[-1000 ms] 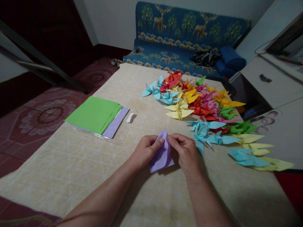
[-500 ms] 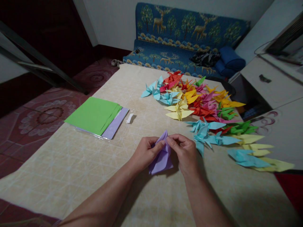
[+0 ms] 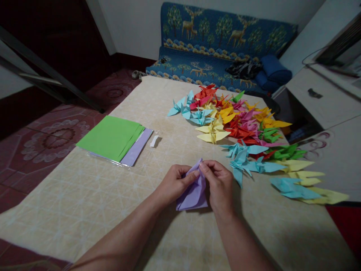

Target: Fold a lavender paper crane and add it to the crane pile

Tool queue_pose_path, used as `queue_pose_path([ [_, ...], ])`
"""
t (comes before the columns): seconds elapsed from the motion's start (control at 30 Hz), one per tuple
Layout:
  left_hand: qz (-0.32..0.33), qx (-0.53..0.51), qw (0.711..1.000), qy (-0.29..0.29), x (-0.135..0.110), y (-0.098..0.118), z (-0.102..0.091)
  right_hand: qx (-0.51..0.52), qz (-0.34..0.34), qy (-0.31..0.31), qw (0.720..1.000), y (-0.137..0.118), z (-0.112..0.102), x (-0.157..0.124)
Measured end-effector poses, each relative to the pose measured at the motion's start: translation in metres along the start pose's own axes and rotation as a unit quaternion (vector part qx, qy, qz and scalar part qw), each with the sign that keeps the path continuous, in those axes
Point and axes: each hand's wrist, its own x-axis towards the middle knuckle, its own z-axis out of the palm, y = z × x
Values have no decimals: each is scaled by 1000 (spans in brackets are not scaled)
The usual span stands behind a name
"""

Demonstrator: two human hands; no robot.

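Sheets of green paper (image 3: 109, 137) lie flat by the left edge of the table (image 3: 113, 218), with one corner right at that edge. Some purple paper (image 3: 137, 150) pokes out from under them on the right side, and shiny clear wrap (image 3: 113, 162) shows along the bottom. Just to the right of that stack sits a little white scrap (image 3: 154, 141).

More to the right, I have the left hand (image 3: 175, 183) pinched on the folded purple piece (image 3: 194, 196), with its thumb on the front. That piece is toward the near edge of the table, well away from the far edge. I can't tell if its wide end touches the table. The right hand (image 3: 220, 183) is pinched on the same piece, up by its top point, so the two hands come close together there. Some fingers are hidden behind.

Farthest right, a big bunch of paper birds (image 3: 243, 132) goes from near the far edge down to the right edge. They are red, pink, orange, yellow, green and light blue, and they look all done to me. The piece in the hands looks part done: it has folds and a point, but I see no spread wings. The green sheets look unfolded, so I'd count those as left.
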Motion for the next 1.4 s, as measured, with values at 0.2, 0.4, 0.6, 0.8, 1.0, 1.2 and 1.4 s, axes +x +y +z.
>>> queue_pose_path([
  [0.2,12,37,999,-31,-1,-1,1,-20,5,60,998,-2,4,-2],
  [0.4,19,23,999,34,3,-5,2,-24,-3,70,997,-5,4,1],
  [0.6,57,-54,980,186,11,-5,-4,-138,-141,58,979,-10,4,-3],
  [0.8,77,-125,964,223,11,-3,-4,-271,-240,50,931,-8,6,-5],
  [1.0,64,-134,967,206,11,-6,-1,-358,-287,44,887,-8,4,-4],
  [1.2,62,-123,977,165,8,-3,-2,-403,-283,29,870,-12,3,-5],
  [1.4,57,-123,972,193,9,-2,-1,-400,-277,25,873,-14,3,-5],
])
